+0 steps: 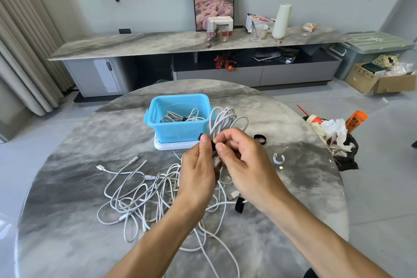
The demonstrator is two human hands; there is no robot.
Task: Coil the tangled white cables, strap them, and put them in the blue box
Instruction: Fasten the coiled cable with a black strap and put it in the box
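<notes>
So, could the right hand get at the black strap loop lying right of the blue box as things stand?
Probably yes, once freed. The black strap loop lies bare on the table just beyond the right hand, nothing between them. But that hand and the left hand are pinching a strap on the coiled cable.

The black strap (212,145) is mostly hidden between both grips; the tangled cables (153,196) at six o'clock run under the forearms, ends unseen.

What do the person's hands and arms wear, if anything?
Nothing shows on them. The left hand and right hand wear no gloves, and no ring is visible. Both forearms are bare to the frame edge: no sleeves, watch or bracelet.
</notes>
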